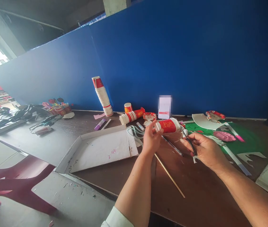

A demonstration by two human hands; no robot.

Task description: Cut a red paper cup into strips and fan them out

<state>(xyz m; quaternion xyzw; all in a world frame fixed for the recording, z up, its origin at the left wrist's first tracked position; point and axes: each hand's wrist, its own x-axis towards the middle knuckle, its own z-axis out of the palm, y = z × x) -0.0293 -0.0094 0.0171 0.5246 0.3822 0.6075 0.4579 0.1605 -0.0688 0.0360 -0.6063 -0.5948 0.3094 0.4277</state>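
Red paper cup (pixel 168 125) sits pinched in your left hand (pixel 151 138); your right hand (pixel 203 148) grips scissors (pixel 190 142) at its rim, so 1 slip nicks fingers.

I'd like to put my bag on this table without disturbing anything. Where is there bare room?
The widest bare patch is the brown tabletop near its front edge, between the person's two forearms, past the wooden stick. Another lies left of the white cardboard tray, before the purple marker. It is crowded around the left hand, its red paper cup, and the green sheet.
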